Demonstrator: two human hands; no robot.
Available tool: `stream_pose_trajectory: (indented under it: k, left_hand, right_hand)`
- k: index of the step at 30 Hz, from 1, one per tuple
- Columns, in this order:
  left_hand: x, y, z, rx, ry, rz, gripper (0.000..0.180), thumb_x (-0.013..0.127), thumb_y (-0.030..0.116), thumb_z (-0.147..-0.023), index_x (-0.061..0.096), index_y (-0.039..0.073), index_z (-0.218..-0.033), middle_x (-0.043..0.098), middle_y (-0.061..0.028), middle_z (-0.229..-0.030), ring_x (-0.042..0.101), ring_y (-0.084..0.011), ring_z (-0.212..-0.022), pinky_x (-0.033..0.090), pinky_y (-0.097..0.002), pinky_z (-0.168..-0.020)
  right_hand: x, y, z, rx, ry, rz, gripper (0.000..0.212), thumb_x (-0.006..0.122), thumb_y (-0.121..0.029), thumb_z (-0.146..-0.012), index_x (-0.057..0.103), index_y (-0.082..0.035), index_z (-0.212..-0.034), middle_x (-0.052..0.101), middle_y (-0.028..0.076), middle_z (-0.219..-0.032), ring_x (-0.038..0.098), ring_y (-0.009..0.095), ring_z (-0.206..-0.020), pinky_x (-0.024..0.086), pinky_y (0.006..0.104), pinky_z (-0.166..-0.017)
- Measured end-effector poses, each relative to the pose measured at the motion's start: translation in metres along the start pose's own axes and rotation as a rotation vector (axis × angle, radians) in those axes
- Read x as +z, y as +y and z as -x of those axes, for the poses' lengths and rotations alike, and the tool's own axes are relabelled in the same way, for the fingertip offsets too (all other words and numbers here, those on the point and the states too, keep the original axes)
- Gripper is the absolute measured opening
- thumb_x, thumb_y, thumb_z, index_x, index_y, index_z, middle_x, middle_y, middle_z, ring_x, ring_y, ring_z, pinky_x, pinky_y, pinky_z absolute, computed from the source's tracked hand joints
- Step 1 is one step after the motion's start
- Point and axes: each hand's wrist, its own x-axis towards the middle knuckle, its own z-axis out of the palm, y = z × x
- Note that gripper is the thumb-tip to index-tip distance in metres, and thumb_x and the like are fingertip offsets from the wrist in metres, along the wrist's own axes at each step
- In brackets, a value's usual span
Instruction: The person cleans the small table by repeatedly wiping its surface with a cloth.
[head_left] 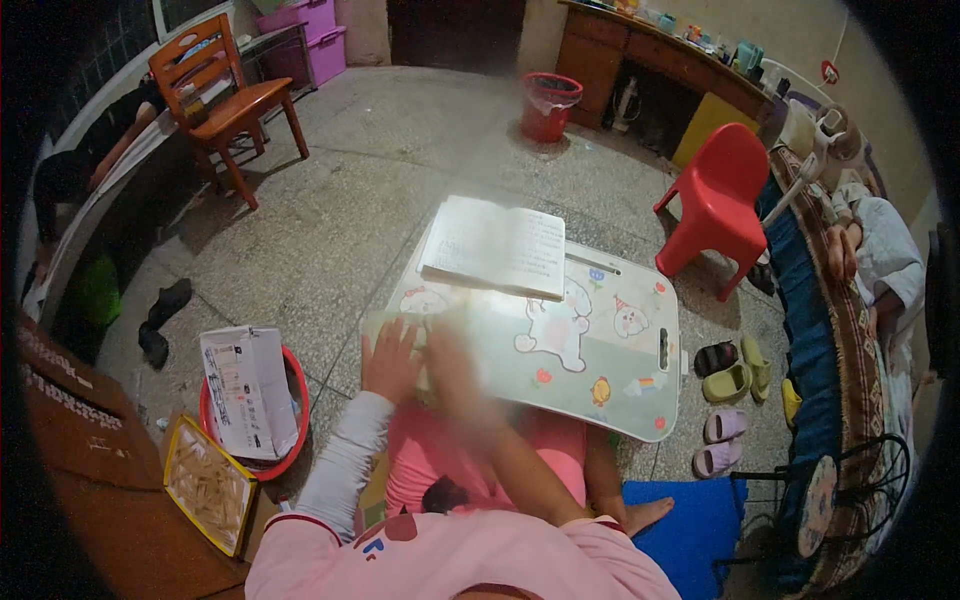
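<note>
A small light-green and white table (630, 385) with cartoon prints stands before my lap. My left hand (393, 360) lies flat on its near left part, fingers spread, with nothing in it. Beside it, toward the table's middle, my right hand (450, 355) is smeared by motion. Its forearm crosses in front of my body, and whether the fingers hold anything cannot be made out. Beyond both hands an open notebook (490, 245) with written pages rests on the table's far side, touched by neither hand.
A red basket (302, 440) holding a white box (243, 390) stands at left. A wooden chair (215, 110), red bin (548, 110) and red plastic chair (715, 205) stand farther out. Slippers (725, 385) lie at right, near a bed with a person's legs (845, 250) on it.
</note>
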Motion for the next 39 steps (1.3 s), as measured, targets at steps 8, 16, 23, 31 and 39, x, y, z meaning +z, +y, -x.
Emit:
stream_pose_trajectory:
  k: [8, 16, 23, 31, 39]
  left_hand:
    - [-0.002, 0.068, 0.011, 0.166, -0.183, -0.037, 0.055, 0.038, 0.035, -0.087, 0.026, 0.014, -0.136, 0.024, -0.0116, -0.141, 0.022, -0.0296, -0.129, 0.009, -0.057, -0.102]
    - [0.078, 0.172, -0.022, 0.667, 0.156, 0.227, 0.056, 0.048, 0.043, -0.08, 0.043, 0.01, -0.126, 0.037, -0.0148, -0.132, 0.03, -0.0292, -0.125, 0.02, -0.0533, -0.101]
    - [0.075, 0.222, -0.041, 0.731, 0.282, 0.419, 0.053, 0.056, 0.035, -0.076, 0.045, 0.008, -0.12, 0.04, -0.016, -0.128, 0.037, -0.0304, -0.119, 0.026, -0.0475, -0.099]
    - [0.082, 0.187, -0.081, 0.65, -0.022, 0.197, 0.051, 0.041, 0.034, -0.086, 0.035, 0.011, -0.131, 0.029, -0.0123, -0.139, 0.025, -0.0261, -0.129, 0.013, -0.0471, -0.105]
    - [0.038, 0.072, -0.079, 0.354, 0.041, 0.201, 0.048, 0.041, 0.034, -0.087, 0.04, 0.01, -0.128, 0.037, -0.0109, -0.134, 0.032, -0.0245, -0.124, 0.02, -0.0449, -0.103]
  right_hand:
    - [-0.014, 0.059, 0.065, 0.144, -0.22, 0.124, 0.035, 0.047, -0.007, -0.077, 0.046, 0.0, -0.112, 0.046, 0.019, -0.119, 0.044, 0.035, -0.109, 0.034, 0.0407, -0.094]
    - [-0.146, 0.083, 0.13, 0.456, 0.178, 0.263, 0.048, 0.045, -0.001, -0.076, 0.039, 0.002, -0.123, 0.043, 0.023, -0.122, 0.04, 0.037, -0.114, 0.03, 0.0405, -0.099]
    - [-0.168, 0.122, 0.134, 0.703, 0.257, 0.276, 0.048, 0.045, -0.002, -0.076, 0.035, 0.004, -0.123, 0.041, 0.023, -0.124, 0.039, 0.036, -0.115, 0.027, 0.0429, -0.099]
    - [-0.143, 0.118, 0.085, 0.516, 0.154, 0.489, 0.044, 0.049, -0.017, -0.08, 0.041, 0.002, -0.119, 0.036, 0.025, -0.128, 0.03, 0.039, -0.121, 0.02, 0.0492, -0.101]
    - [-0.072, 0.062, 0.011, 0.323, 0.002, 0.437, 0.046, 0.044, -0.021, -0.085, 0.039, 0.004, -0.123, 0.034, 0.024, -0.13, 0.03, 0.038, -0.123, 0.02, 0.0458, -0.103]
